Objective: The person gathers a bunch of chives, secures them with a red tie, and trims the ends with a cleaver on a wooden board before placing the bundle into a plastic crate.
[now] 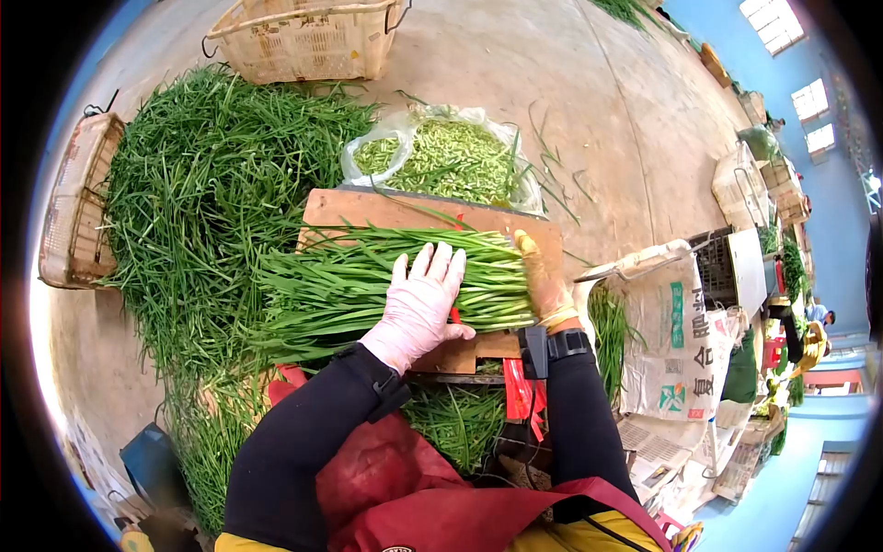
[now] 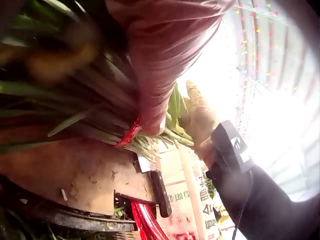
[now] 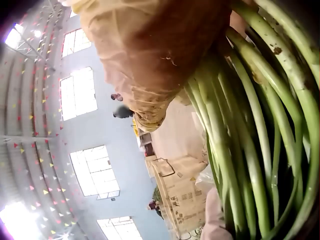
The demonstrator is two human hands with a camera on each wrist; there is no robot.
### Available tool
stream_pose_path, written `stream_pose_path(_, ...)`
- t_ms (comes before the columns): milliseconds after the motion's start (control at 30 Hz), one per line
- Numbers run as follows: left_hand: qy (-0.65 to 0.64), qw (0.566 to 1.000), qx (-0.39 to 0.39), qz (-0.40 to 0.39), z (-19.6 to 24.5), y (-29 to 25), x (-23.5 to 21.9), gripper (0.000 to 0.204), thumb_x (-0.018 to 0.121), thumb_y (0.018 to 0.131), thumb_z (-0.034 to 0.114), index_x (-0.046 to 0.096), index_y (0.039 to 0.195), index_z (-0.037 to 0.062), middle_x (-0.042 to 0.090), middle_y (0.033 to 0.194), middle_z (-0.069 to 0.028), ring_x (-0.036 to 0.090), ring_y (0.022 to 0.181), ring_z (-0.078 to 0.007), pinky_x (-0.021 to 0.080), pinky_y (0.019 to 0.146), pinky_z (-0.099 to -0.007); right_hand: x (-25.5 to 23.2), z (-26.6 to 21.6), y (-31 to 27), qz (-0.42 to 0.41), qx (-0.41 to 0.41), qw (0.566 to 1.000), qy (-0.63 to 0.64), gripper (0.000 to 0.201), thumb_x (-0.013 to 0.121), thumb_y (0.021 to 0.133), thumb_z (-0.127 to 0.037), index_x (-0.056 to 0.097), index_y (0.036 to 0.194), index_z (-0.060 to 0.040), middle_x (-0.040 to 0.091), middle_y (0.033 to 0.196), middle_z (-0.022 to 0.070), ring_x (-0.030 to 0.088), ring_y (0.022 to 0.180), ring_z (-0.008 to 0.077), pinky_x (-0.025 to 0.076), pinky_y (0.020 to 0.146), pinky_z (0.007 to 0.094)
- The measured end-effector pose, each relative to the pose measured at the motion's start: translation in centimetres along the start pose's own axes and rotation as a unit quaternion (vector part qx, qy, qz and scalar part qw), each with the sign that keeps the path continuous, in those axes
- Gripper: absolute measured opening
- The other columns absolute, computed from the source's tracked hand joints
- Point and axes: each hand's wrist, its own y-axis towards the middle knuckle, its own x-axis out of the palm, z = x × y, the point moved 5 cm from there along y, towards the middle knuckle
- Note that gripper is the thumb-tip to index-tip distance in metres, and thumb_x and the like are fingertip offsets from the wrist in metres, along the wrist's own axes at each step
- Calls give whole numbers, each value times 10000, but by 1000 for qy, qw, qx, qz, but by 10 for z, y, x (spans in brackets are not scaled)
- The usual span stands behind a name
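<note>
A thick bundle of long green leafy stalks (image 1: 386, 285) lies across a wooden board (image 1: 322, 210), leaves to the left and stem ends to the right. My gloved left hand (image 1: 423, 299) rests on top, fingers straight and thumb out to the side. At the stem ends is my right hand (image 1: 544, 281) in a yellowish glove, its palm side against them and fingers straight. A red tie (image 2: 130, 134) shows at the bundle beside my left hand. In the left wrist view, a dark-handled knife (image 2: 160, 192) lies at the board's edge.
Loose greens (image 1: 221, 184) form a large heap on the left, near a plastic crate (image 1: 78, 207). Behind the board sits a bag of short cut pieces (image 1: 460, 156). Another crate (image 1: 303, 41) stands farther back. A printed sack (image 1: 662, 340) hangs at right. Red strips (image 1: 524, 405) dangle below the board.
</note>
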Motion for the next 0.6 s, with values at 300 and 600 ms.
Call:
stream_pose_path(300, -6, 1000, -10, -22, -5, 1, 6, 1168, 818, 596, 585, 286, 1499, 71, 419, 1433, -219, 387, 1358, -392, 266, 1114, -554, 22, -39, 6, -66, -188, 926, -321, 537, 534, 979, -365, 462, 1418, -65, 502, 1400, 216, 475, 1285, 397, 375, 1068, 425)
stream_pose_path(600, -16, 998, -20, -64, -6, 4, 10, 1114, 804, 619, 591, 328, 1468, 50, 432, 1427, -208, 407, 1343, -368, 312, 1079, -534, 44, -88, 0, -72, -242, 858, -447, 454, 596, 912, -309, 555, 1328, -133, 552, 1341, 142, 504, 1266, 328, 379, 1054, 476)
